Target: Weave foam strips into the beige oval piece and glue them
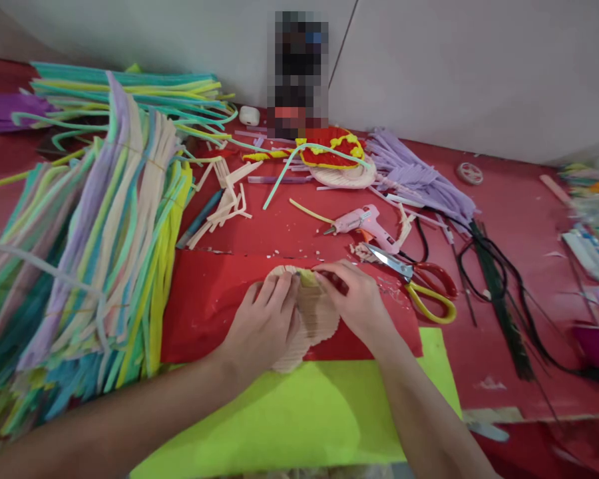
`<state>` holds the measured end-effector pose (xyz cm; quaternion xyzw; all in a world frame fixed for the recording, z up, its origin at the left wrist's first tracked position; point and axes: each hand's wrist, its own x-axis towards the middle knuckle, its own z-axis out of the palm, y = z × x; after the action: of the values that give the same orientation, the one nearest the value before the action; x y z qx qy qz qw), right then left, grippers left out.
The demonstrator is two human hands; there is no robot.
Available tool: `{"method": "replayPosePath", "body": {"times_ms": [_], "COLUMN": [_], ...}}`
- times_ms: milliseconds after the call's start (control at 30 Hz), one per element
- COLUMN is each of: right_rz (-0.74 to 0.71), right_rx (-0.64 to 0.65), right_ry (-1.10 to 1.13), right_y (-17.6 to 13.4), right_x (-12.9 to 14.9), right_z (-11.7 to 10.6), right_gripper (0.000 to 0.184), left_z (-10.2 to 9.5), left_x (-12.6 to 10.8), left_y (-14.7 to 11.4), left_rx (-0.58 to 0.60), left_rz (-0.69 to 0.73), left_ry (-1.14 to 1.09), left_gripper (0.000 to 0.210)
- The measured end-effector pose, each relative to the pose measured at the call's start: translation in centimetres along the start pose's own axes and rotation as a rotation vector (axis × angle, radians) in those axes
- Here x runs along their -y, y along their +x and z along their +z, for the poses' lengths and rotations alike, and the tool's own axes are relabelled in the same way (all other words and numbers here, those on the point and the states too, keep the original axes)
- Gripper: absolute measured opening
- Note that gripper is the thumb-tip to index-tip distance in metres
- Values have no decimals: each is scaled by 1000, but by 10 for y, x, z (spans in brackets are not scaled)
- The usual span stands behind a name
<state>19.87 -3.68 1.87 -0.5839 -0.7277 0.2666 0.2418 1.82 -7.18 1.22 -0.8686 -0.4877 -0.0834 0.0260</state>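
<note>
A flat beige piece (315, 313) of pipe cleaners laid side by side, with a rounded outline, lies on a red sheet (199, 313). My left hand (267, 316) rests over its left part, fingers curled and gripping it. At the top edge, a short yellow pipe cleaner (307, 277) runs between the fingertips of both hands. My right hand (352, 296) pinches at this edge with thumb and fingers closed on the yellow pipe cleaner. The fingertips partly cover the spot where it meets the beige piece. Under the red sheet, a lime-green sheet (279, 419) reaches toward me.
Bundled coloured pipe cleaners (94, 253) crowd the left, purple ones (409, 166) the back right. A pink glue gun (364, 225) and open scissors (414, 276) lie beyond my right hand. Black cable (522, 306) winds along the right. Beige offcuts (227, 199) and a red-yellow piece (329, 148) lie behind.
</note>
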Motion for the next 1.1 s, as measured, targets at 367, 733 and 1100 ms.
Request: {"method": "replayPosePath", "body": {"times_ms": [367,733,1100], "right_rz": [87,156,201], "right_rx": [90,-48,-3], "right_ry": [234,651,531], "right_y": [0,4,2], "right_x": [-1,-3,6], "right_z": [-5,-5,1], "right_gripper": [20,16,24], "left_z": [0,2,5], "left_x": [13,32,36], "left_y": [4,20,25], "left_rx": [-16,-66,-70], "left_rz": [-106,-428,-669], "left_ry": [-290,-1196,-1432], "left_gripper": [38,32,22]}}
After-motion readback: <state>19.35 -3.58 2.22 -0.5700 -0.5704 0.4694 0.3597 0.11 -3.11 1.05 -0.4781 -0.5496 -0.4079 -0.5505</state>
